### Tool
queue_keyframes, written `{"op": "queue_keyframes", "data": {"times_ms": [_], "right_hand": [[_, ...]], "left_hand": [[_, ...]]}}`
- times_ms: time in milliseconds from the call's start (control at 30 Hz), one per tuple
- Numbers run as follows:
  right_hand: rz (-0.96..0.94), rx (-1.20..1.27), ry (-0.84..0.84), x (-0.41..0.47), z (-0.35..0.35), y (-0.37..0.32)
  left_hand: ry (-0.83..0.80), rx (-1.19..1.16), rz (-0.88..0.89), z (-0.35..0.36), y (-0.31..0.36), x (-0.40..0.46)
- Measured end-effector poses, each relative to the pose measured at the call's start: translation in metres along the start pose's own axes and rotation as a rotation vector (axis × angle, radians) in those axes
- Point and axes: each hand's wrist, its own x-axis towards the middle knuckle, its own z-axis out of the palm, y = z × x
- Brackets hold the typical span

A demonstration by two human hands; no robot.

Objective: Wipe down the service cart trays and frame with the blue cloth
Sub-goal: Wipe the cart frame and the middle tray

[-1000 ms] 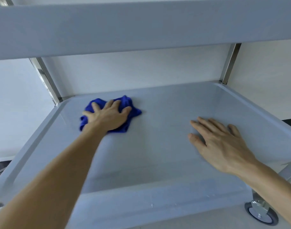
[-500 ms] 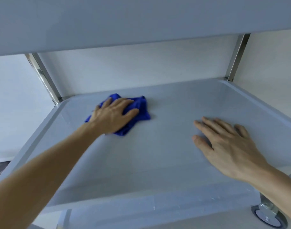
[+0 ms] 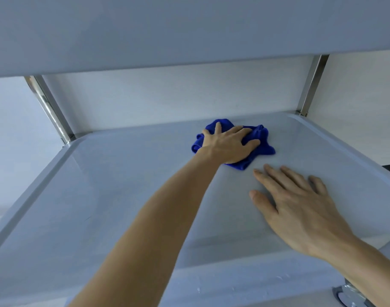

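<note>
The person works on the grey tray [image 3: 100, 196] of the service cart, and this tray is the landmark for all places here. The blue cloth [image 3: 261, 142] lies crumpled on the floor of the tray, near its far wall and a little toward its right side. The left hand [image 3: 228, 144] lies on top of the cloth and presses it down; the fingers are spread, and the fingertips bend slightly over the folds, so the cloth shows around the hand on several sides. The left arm reaches across the tray from the near left corner.

The right hand [image 3: 300, 209] rests flat on the tray floor, on the near side of the cloth and just beside it, with a thin strip of bare tray between the fingertips and the cloth. Its fingers are straight, a little apart, and they hold nothing.

Above the tray the underside of an upper tray [image 3: 189, 29] fills the top of the view. Two metal posts rise from the far corners of the tray: the left post [image 3: 48, 108] and the right post [image 3: 311, 85]. Below the near right corner of the tray, part of a caster wheel [image 3: 349, 298] is seen.
</note>
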Motion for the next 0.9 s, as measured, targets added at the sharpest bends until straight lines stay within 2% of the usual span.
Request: {"op": "queue_keyframes", "data": {"times_ms": [133,400,567,733,900], "right_hand": [[0.003,0.028,-0.004,0.0,-0.001,0.001],[0.013,0.043,0.023,-0.001,-0.002,0.0],[0.022,0.047,0.046,-0.001,0.0,0.0],[0.034,0.054,0.033,0.0,-0.001,0.0],[0.041,0.049,0.041,0.002,-0.002,-0.001]], "left_hand": [[0.039,-0.045,-0.058,-0.002,-0.041,-0.004],[0.09,-0.025,-0.442,-0.025,-0.194,-0.068],[0.095,-0.014,-0.625,-0.04,-0.255,-0.123],[0.116,0.01,-0.759,-0.039,-0.266,-0.145],[0.087,-0.011,-0.643,-0.033,-0.219,-0.164]]}}
